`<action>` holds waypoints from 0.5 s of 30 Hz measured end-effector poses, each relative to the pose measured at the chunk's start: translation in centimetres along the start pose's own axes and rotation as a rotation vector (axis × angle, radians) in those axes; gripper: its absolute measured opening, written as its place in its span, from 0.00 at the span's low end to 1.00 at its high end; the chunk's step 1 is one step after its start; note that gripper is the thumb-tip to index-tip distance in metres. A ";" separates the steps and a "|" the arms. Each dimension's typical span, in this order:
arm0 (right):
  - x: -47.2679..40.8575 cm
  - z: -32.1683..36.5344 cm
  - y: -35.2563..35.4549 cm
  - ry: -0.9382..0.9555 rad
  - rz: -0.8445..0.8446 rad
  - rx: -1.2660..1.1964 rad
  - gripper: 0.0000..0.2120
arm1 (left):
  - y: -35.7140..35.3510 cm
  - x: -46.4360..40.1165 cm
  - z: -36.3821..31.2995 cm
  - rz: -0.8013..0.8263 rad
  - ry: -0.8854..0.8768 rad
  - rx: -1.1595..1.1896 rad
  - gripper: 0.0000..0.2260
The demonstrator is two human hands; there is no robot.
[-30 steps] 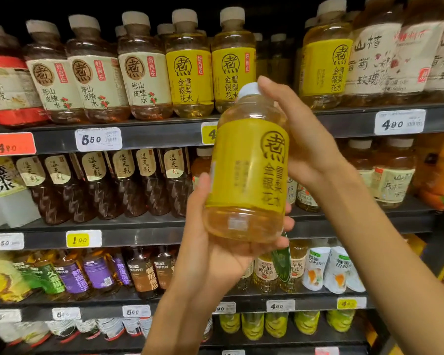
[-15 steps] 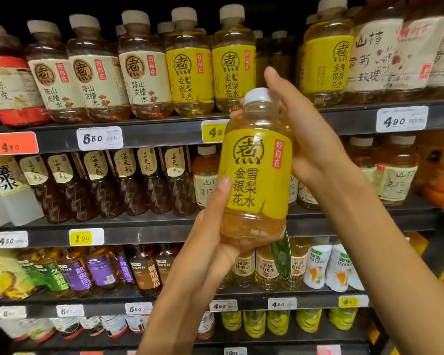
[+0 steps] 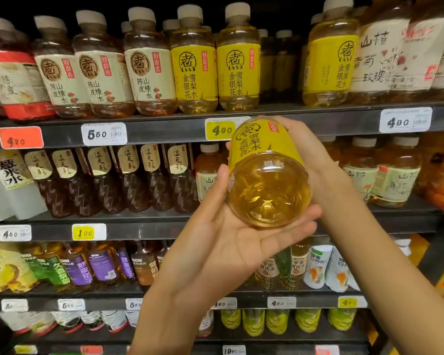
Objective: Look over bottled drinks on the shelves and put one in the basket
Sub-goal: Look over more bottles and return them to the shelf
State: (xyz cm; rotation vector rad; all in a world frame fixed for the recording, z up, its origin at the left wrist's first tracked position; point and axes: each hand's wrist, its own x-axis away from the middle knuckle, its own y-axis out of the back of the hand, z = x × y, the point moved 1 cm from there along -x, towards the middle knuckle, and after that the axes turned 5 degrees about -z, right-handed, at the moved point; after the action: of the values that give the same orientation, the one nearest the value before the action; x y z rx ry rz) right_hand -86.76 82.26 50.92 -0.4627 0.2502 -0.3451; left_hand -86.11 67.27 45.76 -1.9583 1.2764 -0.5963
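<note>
Store shelves point(image 3: 164, 134) filled the whole view, four dark tiers packed with bottled drinks and fronted by price tags, among them a yellow tag point(image 3: 219, 129) at about 12 o'clock from your hands. On the top tier, toward 11 o'clock, stood two matching yellow bottles point(image 3: 215, 73).

You held the yellow-labelled bottle point(image 3: 267, 175) in front of the second tier, tipped so its clear base faced you and its cap pointed away toward the shelf. Your left hand point(image 3: 231, 242) lay palm up beneath it, its fingers point(image 3: 292, 224) straight and pressed together under the base at 6 o'clock, the thumb resting against the side at 9 o'clock. Your right hand point(image 3: 315, 165) wrapped the far side at 3 o'clock; its fingertips were hidden behind the bottle, so I could not tell how they lay.

No basket was in view.

The bottle looked full, so it probably had real weight for its size. The plastic wall seemed stiff enough to squeeze lightly, and the smooth label could have slipped under a loose grip. The labelled midsection, with fingers around it, was likely your safest hold for lowering it; the narrow neck was the alternative.
</note>
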 end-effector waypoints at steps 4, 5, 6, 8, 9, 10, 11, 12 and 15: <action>-0.5 -0.3 0.3 -0.073 -0.004 -0.014 0.07 | 0.7 -0.1 0.6 0.021 -0.032 0.016 0.32; -0.6 -0.1 0.4 -0.058 -0.005 0.012 0.07 | 1.1 -0.2 0.7 0.006 -0.046 -0.008 0.32; -0.7 0.2 0.4 -0.030 0.007 0.043 0.07 | 1.5 -0.4 0.7 -0.032 -0.086 -0.052 0.31; -0.7 1.0 0.3 0.054 0.037 0.089 0.08 | 2.2 -0.8 0.5 -0.120 -0.196 -0.196 0.29; -0.6 1.3 0.2 0.111 0.049 0.121 0.08 | 2.5 -1.0 0.5 -0.143 -0.247 -0.275 0.27; -0.5 1.6 0.0 0.171 0.063 0.162 0.08 | 2.4 -1.0 0.5 -0.153 -0.290 -0.335 0.25; -0.3 1.7 -0.3 0.225 0.076 0.202 0.07 | 2.5 -1.1 0.7 -0.164 -0.323 -0.385 0.22; -0.1 1.7 -0.5 0.270 0.076 0.233 0.07 | 2.6 -1.2 0.8 -0.179 -0.349 -0.415 0.21; 0.7 1.5 -0.8 0.351 0.052 0.287 0.14 | 3.1 -1.4 0.9 -0.189 -0.451 -0.436 0.26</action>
State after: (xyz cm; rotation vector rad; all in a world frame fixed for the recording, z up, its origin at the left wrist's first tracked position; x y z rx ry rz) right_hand -85.83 81.93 52.49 -0.1095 0.5452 -0.4037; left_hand -87.87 68.03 42.79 -2.4106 0.9952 0.0592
